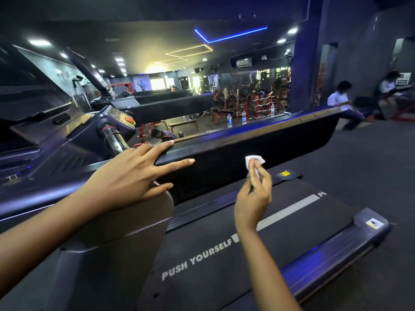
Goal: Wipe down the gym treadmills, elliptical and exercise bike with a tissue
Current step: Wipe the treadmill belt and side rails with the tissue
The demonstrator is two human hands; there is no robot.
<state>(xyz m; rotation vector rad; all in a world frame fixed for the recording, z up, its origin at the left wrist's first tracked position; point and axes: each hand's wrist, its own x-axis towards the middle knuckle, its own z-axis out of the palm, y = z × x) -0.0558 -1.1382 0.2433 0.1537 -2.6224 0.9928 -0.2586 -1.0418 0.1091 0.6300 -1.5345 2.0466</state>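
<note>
Tissue (pixel 254 159) pinched in right grip (pixel 253 196), left grip (pixel 125 178) splayed

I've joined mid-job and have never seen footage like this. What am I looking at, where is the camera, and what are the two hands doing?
There is just one picture, from a wide-angle camera worn on the person's head, looking forward and down. There are no machine arms, only a person's bare hands. The left hand rests with straight fingers on the near end of a treadmill's long black side rail. The right hand pinches a small white tissue up at the rail's side face; whether it touches is hard to tell. Below lies the treadmill belt, printed PUSH YOURSELF. Beyond the rail stand water bottles.
</note>
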